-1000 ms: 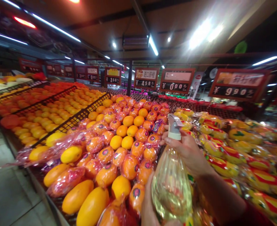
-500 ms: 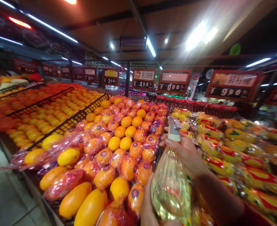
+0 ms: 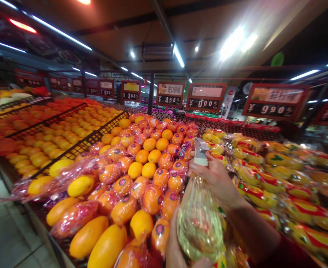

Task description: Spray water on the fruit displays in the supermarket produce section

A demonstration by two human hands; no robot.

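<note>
A clear spray bottle (image 3: 200,219) with a grey and white spray head (image 3: 201,152) stands almost upright before me, pale yellowish liquid inside. My right hand (image 3: 218,180) is closed around its neck, just under the spray head. Lower down, my left hand (image 3: 175,243) cups the bottle's body near its base, partly cut off by the picture's bottom edge. Behind and left of the bottle lie oranges (image 3: 161,178), many wrapped in clear film with round stickers. Fruit in yellow and red wrappers (image 3: 267,175) lies to the right.
Larger oval yellow fruit (image 3: 108,245) lies at the near edge of the display. Black mesh dividers (image 3: 80,143) separate rows of loose orange fruit on the left. Price signs (image 3: 171,93) hang along the back. Tiled floor (image 3: 2,227) shows at the lower left.
The spray bottle's head has shifted slightly to the left, and my right hand has moved with it. Both hands keep their hold on the bottle.
</note>
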